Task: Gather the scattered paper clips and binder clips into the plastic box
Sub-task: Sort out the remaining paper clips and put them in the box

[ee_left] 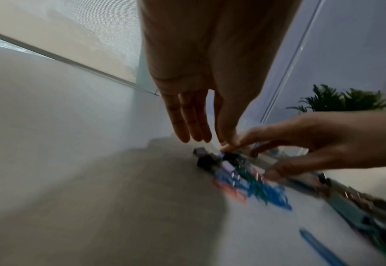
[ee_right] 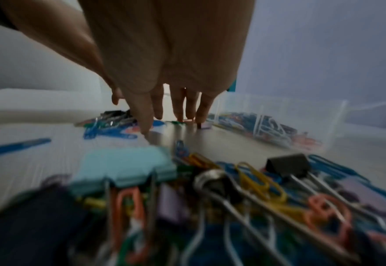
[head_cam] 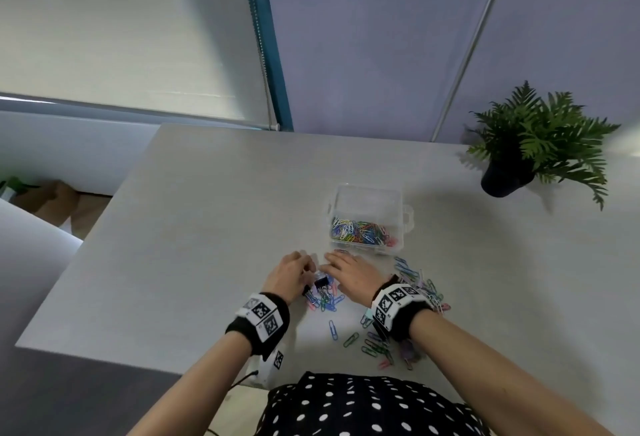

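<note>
My left hand point(head_cam: 290, 273) and my right hand point(head_cam: 349, 274) lie side by side on the pale grey table point(head_cam: 180, 228), just in front of the clear plastic box point(head_cam: 367, 219), which stands open with a heap of coloured paper clips inside it. Both hands are loose, fingers stretched out and pointing down at the tabletop; neither grips anything. Between them lies a small pile of coloured paper clips point(head_cam: 325, 300) with a black binder clip point(head_cam: 321, 282) on top of it, close by my left thumb. My right fingertips point(ee_right: 183, 115) touch the table next to the near wall of the box. More clips are scattered beneath and beside my right wrist, among them a pale blue binder clip point(ee_right: 123, 167) and a second black binder clip point(ee_right: 289, 164). A green potted fern point(head_cam: 530, 145) stands at the table's far right corner.
</note>
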